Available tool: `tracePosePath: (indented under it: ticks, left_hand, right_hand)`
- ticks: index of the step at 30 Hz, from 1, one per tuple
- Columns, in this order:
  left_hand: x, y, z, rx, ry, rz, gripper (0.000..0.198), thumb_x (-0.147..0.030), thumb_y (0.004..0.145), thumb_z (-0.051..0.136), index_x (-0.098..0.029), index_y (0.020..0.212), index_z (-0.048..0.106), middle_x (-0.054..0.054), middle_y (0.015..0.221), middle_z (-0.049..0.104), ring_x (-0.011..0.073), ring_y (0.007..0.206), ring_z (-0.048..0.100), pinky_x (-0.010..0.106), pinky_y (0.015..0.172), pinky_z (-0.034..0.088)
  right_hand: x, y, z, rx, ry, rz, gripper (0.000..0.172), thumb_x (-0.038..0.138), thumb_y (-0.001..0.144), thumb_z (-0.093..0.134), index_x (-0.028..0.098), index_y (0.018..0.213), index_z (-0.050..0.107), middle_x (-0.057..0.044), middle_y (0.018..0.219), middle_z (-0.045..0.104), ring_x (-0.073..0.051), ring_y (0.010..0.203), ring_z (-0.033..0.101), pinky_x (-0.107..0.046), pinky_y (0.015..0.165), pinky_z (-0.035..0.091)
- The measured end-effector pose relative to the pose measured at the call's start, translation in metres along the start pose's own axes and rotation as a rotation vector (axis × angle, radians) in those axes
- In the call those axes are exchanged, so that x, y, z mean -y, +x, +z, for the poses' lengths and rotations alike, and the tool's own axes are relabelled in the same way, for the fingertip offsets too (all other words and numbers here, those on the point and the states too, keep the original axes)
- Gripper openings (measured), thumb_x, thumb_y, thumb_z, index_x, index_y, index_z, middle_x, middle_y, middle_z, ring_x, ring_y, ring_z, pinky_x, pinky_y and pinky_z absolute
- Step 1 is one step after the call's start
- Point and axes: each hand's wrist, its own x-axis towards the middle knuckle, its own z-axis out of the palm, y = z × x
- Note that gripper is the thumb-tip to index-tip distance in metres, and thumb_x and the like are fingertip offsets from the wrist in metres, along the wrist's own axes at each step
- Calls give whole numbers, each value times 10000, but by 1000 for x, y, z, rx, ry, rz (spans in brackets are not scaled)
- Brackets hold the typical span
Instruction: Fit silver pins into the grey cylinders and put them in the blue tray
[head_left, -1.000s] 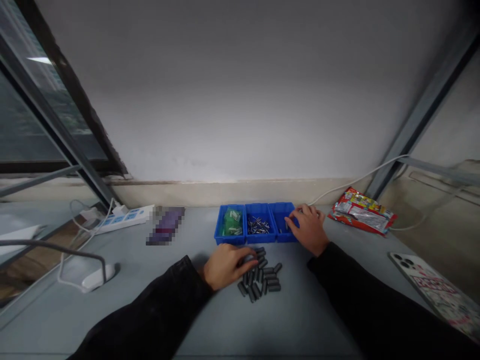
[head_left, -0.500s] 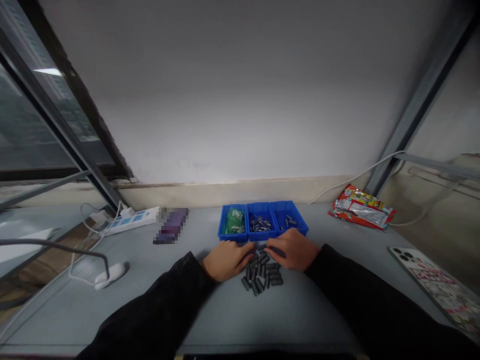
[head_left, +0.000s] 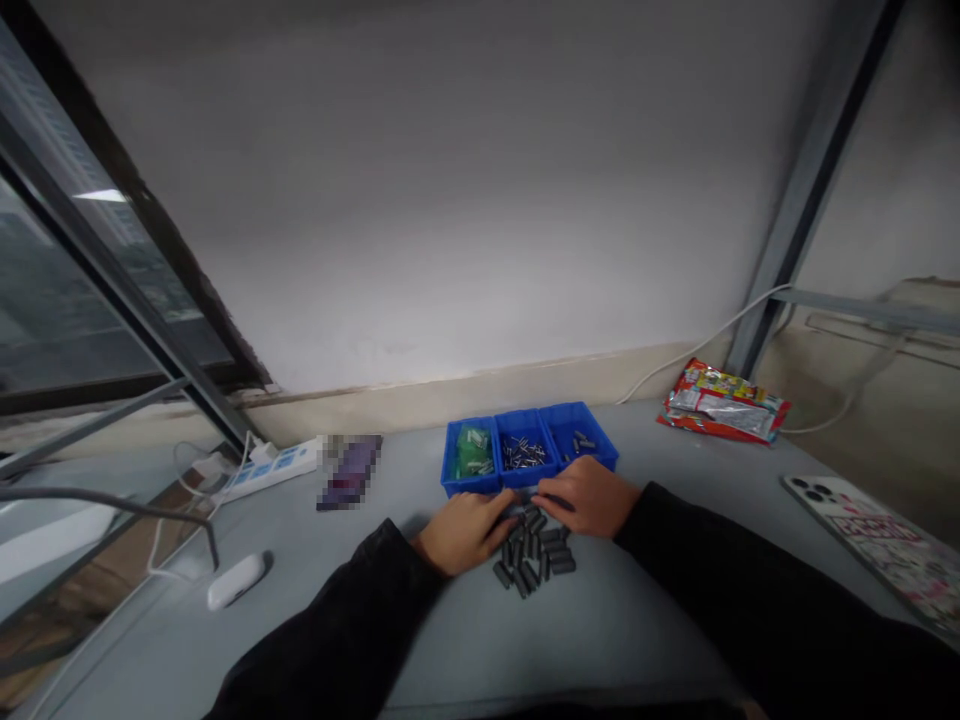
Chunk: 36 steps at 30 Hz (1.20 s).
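Observation:
My left hand [head_left: 469, 530] and my right hand [head_left: 589, 497] are close together at the far side of a pile of dark grey cylinders [head_left: 534, 550]. The fingers of my right hand are closed, and a dark cylindrical piece shows in part beneath them. Thumb and fingers of my left hand are pinched together; what lies in them is too small and covered to make out. Just beyond the hands stands a blue three-compartment bin [head_left: 501, 482]. It has a green bag with silvery pieces [head_left: 474, 452] at left, small metal pins [head_left: 524, 453] in the middle and a few grey pieces [head_left: 582, 442] at right.
On the left are a white power strip [head_left: 277, 468], a purple blurred-out packet [head_left: 351, 472] and a white earphone case [head_left: 236, 581] beside a dark cable. A red snack bag [head_left: 724, 402] lies at back right, with a phone in a patterned case [head_left: 877, 545] nearer me.
The camera view has tilted and shifted slightly. My hands stay over the far edge of the pile, the right fingers now closer to the left fingertips.

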Motion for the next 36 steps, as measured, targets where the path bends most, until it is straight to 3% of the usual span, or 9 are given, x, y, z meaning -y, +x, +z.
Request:
tracePosePath:
  ticks: [10, 18, 22, 30, 36]
  left_hand:
    - [2, -1, -11, 35, 102, -40, 245, -342, 1039, 385, -200, 1090, 578, 53, 778, 666, 205, 678, 660, 288, 621, 477]
    - [5, -6, -22, 140, 96, -1, 282, -356, 937, 525, -192, 1156, 595, 68, 769, 669, 237, 672, 662, 309, 619, 487]
    - [8, -7, -25, 118, 40, 14, 356, -385, 919, 572, -211, 1229, 581, 49, 748, 666, 234, 673, 663, 305, 630, 481]
    - [10, -5, -16, 108, 60, 15, 304, -433, 906, 595, -196, 1095, 603, 35, 716, 636, 217, 656, 648, 269, 577, 419]
    - [11, -5, -10, 0, 8, 27, 318, -441, 944, 554, -179, 1123, 560, 8, 662, 608, 184, 581, 612, 248, 530, 367]
  right_hand:
    - [0, -1, 0, -23, -29, -26, 323, 319, 1016, 489, 179, 761, 628, -12, 611, 634, -130, 542, 534, -325, 573, 197]
    - [7, -2, -4, 45, 12, -36, 250, 357, 982, 509, 192, 851, 644, -5, 636, 652, -131, 540, 525, -310, 566, 198]
    - [9, -2, -4, 65, 3, -40, 250, 341, 983, 501, 187, 846, 641, -13, 653, 661, -136, 555, 538, -317, 569, 192]
    - [7, 0, -1, 80, 18, 0, 248, 312, 992, 492, 190, 832, 635, -11, 680, 676, -143, 592, 584, -318, 581, 193]
    - [8, -1, 3, 37, 40, -15, 240, 304, 984, 503, 184, 823, 634, -9, 673, 669, -147, 605, 604, -316, 584, 203]
